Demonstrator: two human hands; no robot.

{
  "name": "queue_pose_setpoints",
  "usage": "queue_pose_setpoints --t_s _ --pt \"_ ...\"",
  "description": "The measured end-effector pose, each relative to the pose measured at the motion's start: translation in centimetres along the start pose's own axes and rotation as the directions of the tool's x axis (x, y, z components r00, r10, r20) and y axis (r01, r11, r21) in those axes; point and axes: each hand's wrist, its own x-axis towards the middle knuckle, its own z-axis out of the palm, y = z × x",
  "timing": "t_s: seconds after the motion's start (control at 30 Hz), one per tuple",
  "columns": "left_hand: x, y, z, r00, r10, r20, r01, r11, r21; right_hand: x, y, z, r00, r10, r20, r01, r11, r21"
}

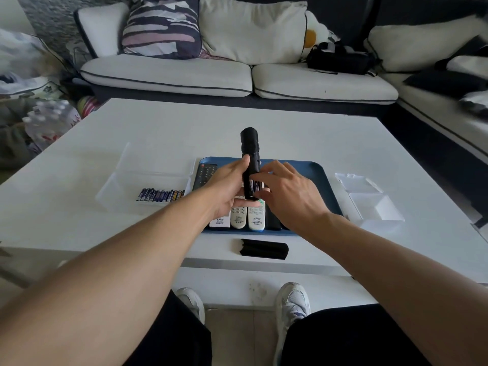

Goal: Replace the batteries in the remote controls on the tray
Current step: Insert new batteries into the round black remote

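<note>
Black remote [250,157] in left hand [229,188]

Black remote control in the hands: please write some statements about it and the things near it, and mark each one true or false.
1. The left hand grips the black remote control. True.
2. The black battery cover lies inside the blue plastic tray. False: it lies on the white table, in front of the tray.
3. The row of batteries sits in a clear plastic box left of the tray. True.
4. The right hand rests flat on the table. False: its fingers touch the remote.
</note>
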Motion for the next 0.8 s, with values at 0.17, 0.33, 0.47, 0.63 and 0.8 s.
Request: queue_pose_setpoints --t_s 0.17,0.33,0.47,0.63,0.8 --pt "-0.4 -0.2 0.1 0.997 0.049 0.061 -0.050 0.999 0.018 0.2 -0.5 -0.4 0.994 0.073 0.086 -0.084 0.988 0.131" --pt "-0.6 -0.5 0.4 0.994 0.063 0.089 -0.066 0.997 0.033 0.7 -0.4 -0.5 0.957 0.236 0.167 -0.278 0.911 0.305" --pt "-0.5 -0.1 1.1 0.996 0.088 0.028 -0.089 0.995 0.034 1.0 -0.4 -0.2 0.934 0.312 0.177 -0.356 0.858 0.371" --pt "-0.2 0.2 1.2 0.995 0.099 0.011 -0.098 0.994 -0.048 1.3 -0.3 -0.5 0.913 0.397 0.093 -0.395 0.808 0.438" --pt "-0.2 0.5 0.5 0.998 0.055 -0.009 -0.056 0.990 -0.128 1.4 -0.2 -0.6 0.933 0.357 0.031 -0.338 0.849 0.406"
